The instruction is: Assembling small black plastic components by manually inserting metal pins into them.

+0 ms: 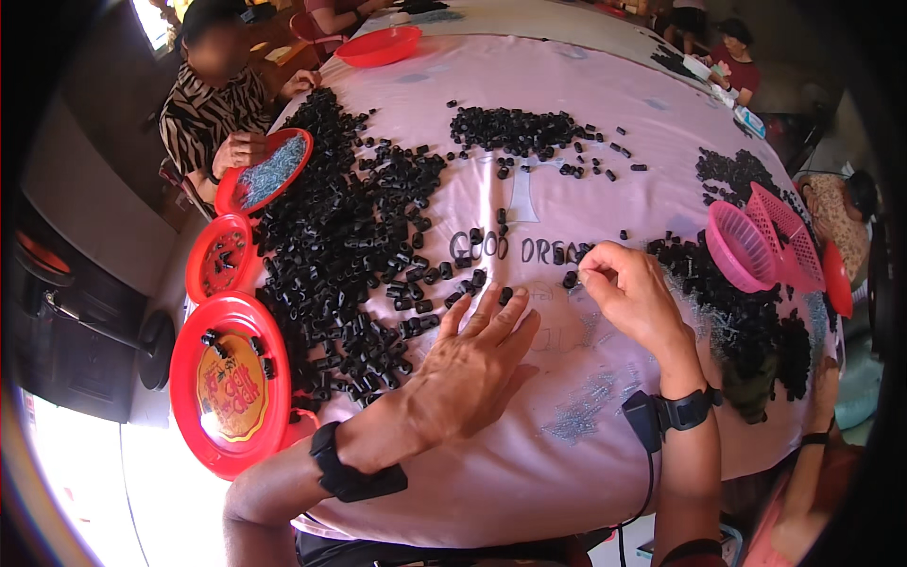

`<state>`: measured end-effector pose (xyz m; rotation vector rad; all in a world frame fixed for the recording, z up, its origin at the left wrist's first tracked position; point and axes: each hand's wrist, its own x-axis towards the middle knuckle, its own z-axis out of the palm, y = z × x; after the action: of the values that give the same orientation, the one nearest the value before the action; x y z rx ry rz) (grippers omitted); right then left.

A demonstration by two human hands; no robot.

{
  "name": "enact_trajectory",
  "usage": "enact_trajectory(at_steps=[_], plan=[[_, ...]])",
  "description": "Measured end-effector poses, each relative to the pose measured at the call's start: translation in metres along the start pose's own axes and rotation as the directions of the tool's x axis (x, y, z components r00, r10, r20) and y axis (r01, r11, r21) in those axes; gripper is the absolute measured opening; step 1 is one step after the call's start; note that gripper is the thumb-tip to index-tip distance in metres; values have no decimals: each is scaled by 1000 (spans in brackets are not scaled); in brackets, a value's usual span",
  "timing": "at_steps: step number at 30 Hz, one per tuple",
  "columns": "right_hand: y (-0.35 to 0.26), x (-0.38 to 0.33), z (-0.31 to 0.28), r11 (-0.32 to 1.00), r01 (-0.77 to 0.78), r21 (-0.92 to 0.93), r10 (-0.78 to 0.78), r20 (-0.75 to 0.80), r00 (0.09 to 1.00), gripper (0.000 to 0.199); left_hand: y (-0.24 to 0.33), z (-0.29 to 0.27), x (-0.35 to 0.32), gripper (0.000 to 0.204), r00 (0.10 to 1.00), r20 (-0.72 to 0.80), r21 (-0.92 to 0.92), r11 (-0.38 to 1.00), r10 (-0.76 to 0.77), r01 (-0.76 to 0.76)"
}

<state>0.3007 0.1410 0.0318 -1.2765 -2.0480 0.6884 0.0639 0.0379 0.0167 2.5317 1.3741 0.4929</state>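
On the pink tablecloth (567, 123) we rest our left hand (472, 364) flat, palm down, fingers (505, 317) spread apart and pointing up and away toward the big heap of small black plastic pieces (350, 246); fingertips sit just beside a few stray pieces, one black piece (505, 295) right at the tips. Our right hand (633, 293) hovers near the table's middle, thumb and forefinger pinched together on something tiny, too small to tell what; a loose black piece (570, 280) lies just left of that pinch. Pieces are short stubby tubes, lying every which way, no common long axis we can read. Scattered thin metal pins (586, 406) lie on the cloth below our right hand. Left of us sit red plastic trays (231, 387), some holding a few black pieces. Pink baskets (756, 246) stand at right by another black heap (756, 321). Across the table, another person's hand (241, 151) holds a red tray of metal pins (269, 170).
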Motion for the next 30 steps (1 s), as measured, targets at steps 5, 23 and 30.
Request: enact_trajectory(at_steps=[5,23,30], plan=[[18,-1,-1,999,38,-23,-40,-110,993,4,-15,14,20,58,983,-160,250,959,-93,131],[16,8,2,975,-55,215,71,-67,995,9,-17,18,68,49,998,-39,119,992,-44,48],[27,7,-1,996,-77,39,82,-150,985,10,-29,6,97,41,995,-55,-46,995,-88,86]])
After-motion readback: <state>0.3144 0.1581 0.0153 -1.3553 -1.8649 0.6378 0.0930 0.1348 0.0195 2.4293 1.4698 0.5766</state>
